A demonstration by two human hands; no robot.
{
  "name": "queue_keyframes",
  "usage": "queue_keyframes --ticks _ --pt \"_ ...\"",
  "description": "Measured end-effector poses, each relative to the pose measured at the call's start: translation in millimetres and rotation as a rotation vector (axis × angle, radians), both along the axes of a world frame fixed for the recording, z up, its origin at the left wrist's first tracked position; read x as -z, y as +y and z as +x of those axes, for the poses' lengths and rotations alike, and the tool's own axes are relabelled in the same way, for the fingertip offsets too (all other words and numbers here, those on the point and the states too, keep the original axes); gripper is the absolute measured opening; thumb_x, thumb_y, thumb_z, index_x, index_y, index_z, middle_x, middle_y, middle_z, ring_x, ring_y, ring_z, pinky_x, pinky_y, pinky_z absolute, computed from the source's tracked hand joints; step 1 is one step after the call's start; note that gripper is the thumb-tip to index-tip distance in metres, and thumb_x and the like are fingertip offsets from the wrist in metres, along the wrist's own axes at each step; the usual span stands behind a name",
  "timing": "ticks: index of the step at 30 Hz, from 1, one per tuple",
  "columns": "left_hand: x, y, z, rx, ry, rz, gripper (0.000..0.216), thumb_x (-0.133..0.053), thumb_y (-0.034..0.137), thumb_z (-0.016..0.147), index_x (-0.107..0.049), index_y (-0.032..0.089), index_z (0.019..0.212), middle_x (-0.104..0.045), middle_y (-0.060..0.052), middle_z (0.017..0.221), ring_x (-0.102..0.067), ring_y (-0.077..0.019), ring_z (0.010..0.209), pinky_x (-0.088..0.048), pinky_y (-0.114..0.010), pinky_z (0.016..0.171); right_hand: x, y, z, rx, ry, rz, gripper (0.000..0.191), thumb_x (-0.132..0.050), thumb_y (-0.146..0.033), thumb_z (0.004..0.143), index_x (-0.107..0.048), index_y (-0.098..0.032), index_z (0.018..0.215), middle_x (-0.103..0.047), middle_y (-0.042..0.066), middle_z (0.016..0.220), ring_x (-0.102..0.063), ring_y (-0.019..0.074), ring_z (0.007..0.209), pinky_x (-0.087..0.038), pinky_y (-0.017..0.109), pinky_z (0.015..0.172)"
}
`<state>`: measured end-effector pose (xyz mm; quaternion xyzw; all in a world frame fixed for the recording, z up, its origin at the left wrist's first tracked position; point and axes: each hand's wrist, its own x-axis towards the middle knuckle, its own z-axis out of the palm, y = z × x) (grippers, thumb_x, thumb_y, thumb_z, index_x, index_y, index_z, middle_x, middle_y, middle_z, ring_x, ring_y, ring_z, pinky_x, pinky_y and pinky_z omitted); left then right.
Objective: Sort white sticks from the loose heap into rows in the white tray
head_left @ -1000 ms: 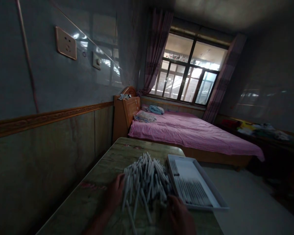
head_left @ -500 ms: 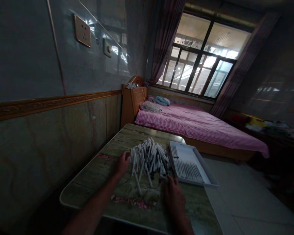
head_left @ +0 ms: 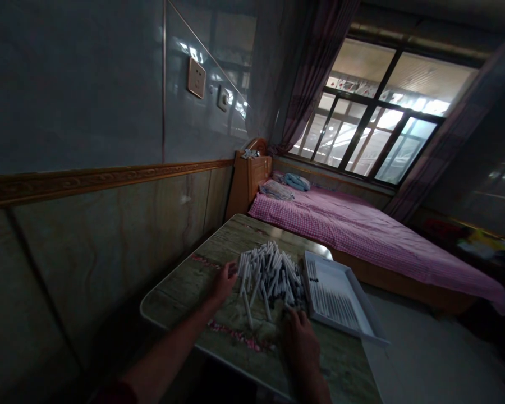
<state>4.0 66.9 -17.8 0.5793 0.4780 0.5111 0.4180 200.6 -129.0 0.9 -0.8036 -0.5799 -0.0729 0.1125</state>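
A heap of white pen-like sticks with dark ends [head_left: 270,272] lies on a low table with a green marbled top [head_left: 273,367]. At the heap's left edge is my left hand [head_left: 225,282], its fingers stretched toward the sticks. My right hand [head_left: 302,339] rests near the dark ends at the heap's lower right. Its fingers are bent and drawn together; whatever they hold, if anything, is hidden. To the right stands a shallow white tray [head_left: 368,306], with a row of the same sticks [head_left: 334,303] laid side by side and a few more near its far left corner.
A tiled wall with a wooden trim [head_left: 109,177] runs along the left. Beyond the table is a bed with a pink checked cover [head_left: 340,230] and a wooden headboard [head_left: 252,179]. The tray's right side reaches past the table edge, over the pale floor [head_left: 408,348].
The camera has turned left, so the whole scene sits farther right in view. Both hands stay about the same place beside the heap, with only slight finger shifts.
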Motion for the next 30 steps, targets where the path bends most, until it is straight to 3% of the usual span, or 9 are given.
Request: queue_keyframes --ticks 5,10,15,20,23,30 --pt "-10.4 -39.1 0.7 0.058 0.092 0.118 0.033 -0.057 0.002 0.072 -0.067 0.02 0.098 -0.069 -0.006 0.104 -0.063 -0.0218 0.107 -0.047 -0.04 0.1 1.9 -0.5 2.0 -0.028 0.031 0.014 0.041 -0.041 -0.012 0.09 -0.059 -0.027 0.124 -0.062 0.007 0.114 -0.066 0.019 0.093 -0.048 0.024 0.068" --pt "-18.4 -65.8 22.3 0.334 0.651 0.566 0.033 -0.052 0.004 0.084 -0.068 0.023 0.105 -0.066 -0.007 0.112 -0.059 -0.0233 0.109 -0.047 -0.039 0.097 1.5 -3.0 3.2 -0.03 0.042 0.004 0.043 -0.044 -0.012 0.089 -0.057 -0.028 0.127 -0.062 0.007 0.116 -0.066 0.0182 0.094 -0.047 0.023 0.066" --pt "-19.1 -67.4 45.4 0.373 0.874 0.653 0.024 -0.055 0.012 0.088 -0.071 0.022 0.102 -0.064 -0.009 0.117 -0.058 -0.0254 0.11 -0.047 -0.039 0.093 -1.3 -5.6 0.1 -0.031 0.007 -0.015 0.041 -0.04 -0.013 0.092 -0.057 -0.027 0.127 -0.061 0.007 0.116 -0.066 0.017 0.087 -0.044 0.023 0.062" --pt "-32.3 -61.4 50.1 0.461 1.052 0.759 0.018 -0.059 0.014 0.087 -0.07 0.019 0.1 -0.066 -0.01 0.113 -0.06 -0.0242 0.104 -0.047 -0.036 0.087 -3.9 -10.6 1.0 -0.099 0.039 0.006 0.037 -0.041 -0.014 0.091 -0.06 -0.022 0.121 -0.06 0.009 0.117 -0.063 0.0186 0.092 -0.044 0.025 0.068" --pt "-34.7 -57.3 48.0 0.516 1.102 0.848 0.017 -0.056 0.016 0.09 -0.069 0.02 0.099 -0.066 -0.01 0.112 -0.06 -0.0234 0.104 -0.046 -0.034 0.085 -2.3 -11.5 6.1 -0.175 0.147 0.045 0.036 -0.044 -0.018 0.09 -0.058 -0.021 0.124 -0.058 0.009 0.122 -0.062 0.0173 0.089 -0.044 0.027 0.07" --pt "-22.5 -53.9 38.5 0.542 0.994 0.901 0.019 -0.049 0.014 0.093 -0.063 0.018 0.106 -0.066 -0.008 0.111 -0.058 -0.0212 0.106 -0.043 -0.034 0.092 -9.5 -1.1 9.8 -0.154 0.223 0.074 0.034 -0.041 -0.024 0.094 -0.059 -0.02 0.123 -0.059 0.007 0.118 -0.06 0.0171 0.086 -0.039 0.026 0.066"
